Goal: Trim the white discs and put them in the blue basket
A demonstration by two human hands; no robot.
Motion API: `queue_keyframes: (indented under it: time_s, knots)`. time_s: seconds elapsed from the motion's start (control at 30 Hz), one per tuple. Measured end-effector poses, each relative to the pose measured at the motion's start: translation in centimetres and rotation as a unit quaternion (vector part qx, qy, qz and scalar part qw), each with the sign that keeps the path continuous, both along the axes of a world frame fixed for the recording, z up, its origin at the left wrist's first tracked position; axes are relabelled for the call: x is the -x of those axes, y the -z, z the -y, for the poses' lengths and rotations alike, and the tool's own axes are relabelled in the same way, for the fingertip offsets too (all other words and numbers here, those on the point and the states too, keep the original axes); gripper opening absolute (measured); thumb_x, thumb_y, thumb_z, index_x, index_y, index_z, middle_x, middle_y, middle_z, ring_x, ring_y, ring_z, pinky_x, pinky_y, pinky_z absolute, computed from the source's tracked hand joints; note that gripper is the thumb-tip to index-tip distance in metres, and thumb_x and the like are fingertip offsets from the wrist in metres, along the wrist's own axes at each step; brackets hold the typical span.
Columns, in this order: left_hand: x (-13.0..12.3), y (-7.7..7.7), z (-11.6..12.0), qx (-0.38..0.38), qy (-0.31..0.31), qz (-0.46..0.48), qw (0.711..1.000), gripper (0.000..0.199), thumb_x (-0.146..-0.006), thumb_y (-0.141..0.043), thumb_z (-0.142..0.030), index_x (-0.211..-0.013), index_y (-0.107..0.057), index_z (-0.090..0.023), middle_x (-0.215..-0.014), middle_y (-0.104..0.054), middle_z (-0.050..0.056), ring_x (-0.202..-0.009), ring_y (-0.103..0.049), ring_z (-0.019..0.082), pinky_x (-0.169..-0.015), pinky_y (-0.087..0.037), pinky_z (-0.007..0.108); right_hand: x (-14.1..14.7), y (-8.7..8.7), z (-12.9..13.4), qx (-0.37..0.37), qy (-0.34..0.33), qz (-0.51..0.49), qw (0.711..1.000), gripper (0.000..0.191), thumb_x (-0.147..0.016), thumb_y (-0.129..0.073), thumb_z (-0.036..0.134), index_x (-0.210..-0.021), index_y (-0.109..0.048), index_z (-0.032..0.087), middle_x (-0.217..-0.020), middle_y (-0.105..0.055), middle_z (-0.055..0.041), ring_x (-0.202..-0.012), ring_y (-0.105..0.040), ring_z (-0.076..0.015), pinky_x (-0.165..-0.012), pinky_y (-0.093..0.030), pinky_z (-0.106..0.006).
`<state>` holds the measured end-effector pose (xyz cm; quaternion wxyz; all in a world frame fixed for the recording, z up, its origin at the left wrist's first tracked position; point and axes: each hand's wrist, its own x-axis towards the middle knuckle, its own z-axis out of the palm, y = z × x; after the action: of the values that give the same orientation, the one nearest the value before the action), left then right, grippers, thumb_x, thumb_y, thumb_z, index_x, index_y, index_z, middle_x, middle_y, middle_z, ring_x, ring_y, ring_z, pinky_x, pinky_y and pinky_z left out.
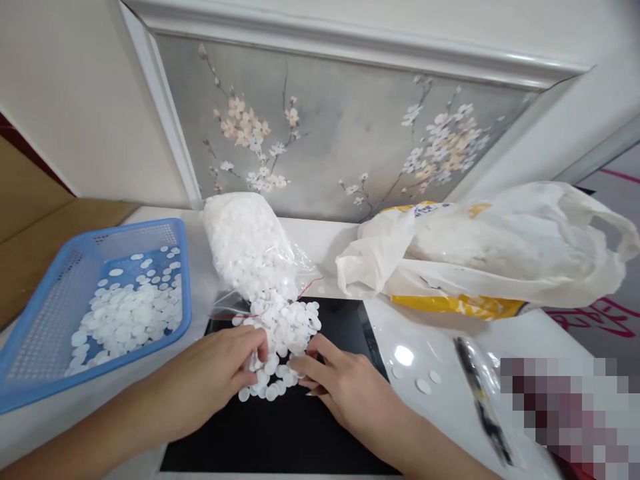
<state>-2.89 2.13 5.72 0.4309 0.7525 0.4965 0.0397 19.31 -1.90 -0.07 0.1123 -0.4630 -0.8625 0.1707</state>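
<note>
A loose heap of small round white discs spills from a clear zip bag onto a black board. My left hand is at the heap's left edge, its thumb and curled fingers closed around white discs there. At the right edge, my right hand has bent fingers touching the discs; what lies between its fingertips is hidden. The bag rests on its side, mostly full, with its red-striped mouth toward me.
A blue plastic basket on the left holds many more discs. A white and yellow plastic bag lies at the back right. Beside the board are a few stray discs and a wrapped black pen. A framed flower panel stands behind.
</note>
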Motion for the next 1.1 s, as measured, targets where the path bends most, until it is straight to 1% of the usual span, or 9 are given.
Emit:
queue_keyframes:
  time_s: [0.2, 0.33, 0.47, 0.63, 0.8, 0.87, 0.93, 1.0, 1.1]
  knots:
    - [-0.8, 0.2, 0.4, -0.017, 0.024, -0.113, 0.993, 0.022, -0.062, -0.054, -0.01, -0.078, -0.047, -0.024, -0.077, -0.059, -0.002, -0.073, -0.052, 0.02, -0.06, -0.028, 0.027, -1.1, -0.1, 0.3, 0.047, 0.049, -0.061, 0.996, 0.028, -0.08, -0.053, -0.006, -0.084, -0.065, 0.019, -0.084, -0.061, -0.0011, -0.064, -0.063, -0.0125, -0.06, -0.049, -0.021]
    - [-1.8, 1.1, 0.2, -0.051, 0.056, -0.107, 0.991, 0.017, -0.066, -0.05, -0.01, -0.074, -0.043, -0.023, -0.076, -0.056, -0.002, -0.066, -0.049, 0.018, -0.058, -0.027, 0.027, -1.3, -0.2, 0.2, 0.043, 0.073, -0.099, 0.991, 0.024, -0.083, -0.053, -0.002, -0.078, -0.061, 0.02, -0.08, -0.061, 0.0004, -0.061, -0.06, -0.0118, -0.057, -0.048, -0.021]
    - [-1.9, 1.9, 0.5, -0.097, 0.072, -0.085, 0.989, 0.019, -0.073, -0.045, -0.004, -0.076, -0.049, -0.023, -0.082, -0.056, 0.001, -0.076, -0.052, 0.019, -0.063, -0.031, 0.028, -1.4, -0.4, 0.1, 0.052, 0.1, -0.137, 0.984, 0.02, -0.085, -0.053, 0.004, -0.08, -0.062, 0.021, -0.079, -0.061, 0.0001, -0.062, -0.061, -0.0132, -0.058, -0.05, -0.023]
    - [-1.6, 1.8, 0.6, -0.086, 0.076, -0.09, 0.989, 0.016, -0.072, -0.056, -0.007, -0.078, -0.055, -0.022, -0.081, -0.055, -0.001, -0.075, -0.052, 0.019, -0.063, -0.031, 0.028, -1.2, -0.4, 0.2, 0.081, 0.111, -0.159, 0.978, 0.022, -0.08, -0.058, 0.001, -0.072, -0.06, 0.021, -0.079, -0.062, 0.0007, -0.063, -0.062, -0.0131, -0.058, -0.049, -0.023]
    - [-2.3, 1.3, 1.1, -0.078, 0.031, 0.004, 0.996, 0.021, -0.09, -0.045, -0.019, -0.074, -0.058, -0.022, -0.077, -0.056, 0.0, -0.073, -0.053, 0.017, -0.065, -0.031, 0.028, -0.8, -0.4, 0.8, 0.066, 0.105, -0.198, 0.972, 0.022, -0.079, -0.057, 0.001, -0.069, -0.058, 0.021, -0.075, -0.059, 0.0011, -0.059, -0.058, -0.0112, -0.055, -0.047, -0.021]
    - [-2.8, 1.4, 1.5, 0.005, -0.026, 0.077, 0.997, 0.024, -0.096, -0.039, -0.03, -0.086, -0.059, -0.023, -0.075, -0.061, -0.001, -0.068, -0.053, 0.015, -0.063, -0.034, 0.027, -0.8, -0.8, 1.0, -0.008, 0.073, -0.214, 0.974, 0.024, -0.085, -0.051, 0.005, -0.069, -0.059, 0.02, -0.072, -0.059, 0.0, -0.056, -0.055, -0.0109, -0.052, -0.045, -0.021]
    - [-3.3, 1.8, 2.0, 0.155, -0.08, 0.17, 0.97, 0.031, -0.096, -0.038, -0.044, -0.097, -0.059, -0.022, -0.076, -0.065, -0.001, -0.06, -0.053, 0.013, -0.057, -0.035, 0.025, -0.8, -1.4, 1.2, -0.091, 0.017, -0.216, 0.972, 0.031, -0.093, -0.042, 0.009, -0.071, -0.062, 0.019, -0.07, -0.061, -0.0018, -0.053, -0.053, -0.0106, -0.049, -0.042, -0.021]
    - [-3.7, 2.4, 2.5, 0.295, -0.142, 0.262, 0.908, 0.039, -0.092, -0.044, -0.053, -0.098, -0.06, -0.018, -0.077, -0.067, 0.002, -0.059, -0.058, 0.013, -0.054, -0.037, 0.024, -0.8, -2.1, 1.2, -0.154, -0.046, -0.196, 0.967, 0.037, -0.098, -0.035, 0.011, -0.078, -0.065, 0.016, -0.072, -0.065, -0.0045, -0.053, -0.054, -0.0113, -0.049, -0.043, -0.022]
    - [-4.1, 3.1, 2.9, 0.39, -0.236, 0.35, 0.818, 0.041, -0.082, -0.063, -0.053, -0.091, -0.062, -0.014, -0.071, -0.068, 0.004, -0.068, -0.065, 0.017, -0.06, -0.046, 0.026, -0.9, -2.7, 1.1, -0.203, -0.107, -0.135, 0.964, 0.039, -0.101, -0.031, 0.014, -0.089, -0.067, 0.011, -0.078, -0.07, -0.0087, -0.058, -0.057, -0.0146, -0.053, -0.047, -0.025]
